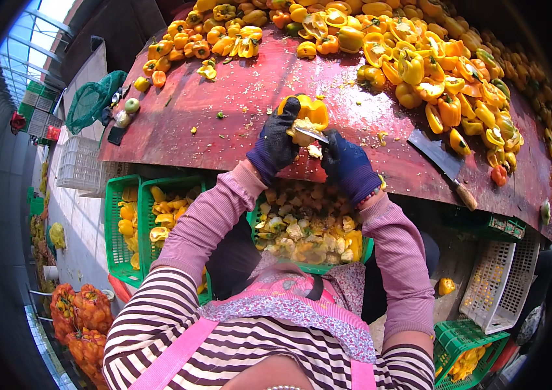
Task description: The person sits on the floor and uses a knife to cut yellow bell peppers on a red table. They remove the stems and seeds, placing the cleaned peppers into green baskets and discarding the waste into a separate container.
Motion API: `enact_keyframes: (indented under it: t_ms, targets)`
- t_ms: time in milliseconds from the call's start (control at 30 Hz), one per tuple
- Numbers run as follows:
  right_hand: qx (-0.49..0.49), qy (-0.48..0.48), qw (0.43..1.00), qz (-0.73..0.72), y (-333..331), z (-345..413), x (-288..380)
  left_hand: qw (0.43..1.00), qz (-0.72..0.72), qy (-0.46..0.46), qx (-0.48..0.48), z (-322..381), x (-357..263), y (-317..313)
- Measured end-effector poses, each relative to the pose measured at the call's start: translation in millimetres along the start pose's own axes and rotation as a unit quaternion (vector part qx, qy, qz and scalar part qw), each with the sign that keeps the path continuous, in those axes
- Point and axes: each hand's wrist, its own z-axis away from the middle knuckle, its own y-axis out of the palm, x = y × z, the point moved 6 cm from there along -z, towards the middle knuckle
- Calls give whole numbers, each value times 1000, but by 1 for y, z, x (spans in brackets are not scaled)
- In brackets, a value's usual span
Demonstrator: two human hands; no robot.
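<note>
My left hand (278, 139), in a dark work glove, holds a yellow bell pepper (311, 111) that is cut open, its pale seed core (302, 132) showing. Gloved as well, my right hand (346, 161) grips a small knife (313, 134), whose blade lies against the core. Both hands are above the front edge of the red tabletop (237, 126), which is strewn with seeds. Below them, a green crate (322, 268) holds cores and pepper scraps (295, 239). The knife's handle is hidden in my right glove.
Yellow and orange peppers (410, 68) are heaped along the table's far and right sides. A cleaver (439, 156) lies at the right. Green crates (144, 234) of pepper pieces stand at the left, white crates (488, 282) at the right. Filled mesh sacks (85, 321) sit lower left.
</note>
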Motion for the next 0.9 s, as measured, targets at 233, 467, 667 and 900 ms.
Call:
enact_keyframes:
  t_ms: [233,467,667,900]
  targets:
    - [-123,32,991,-34,-6,3,-5,954,-184,224,-71,-2,-34,12]
    - [21,138,976,-167,-2,-9,-5,886,-344,311,-13,14,-30,41]
    - [188,264,827,-459,14,13,8,974,-135,183,12,7,-27,31]
    - [195,161,948,-192,38,10,11,994,82,-70,27,11,-7,18]
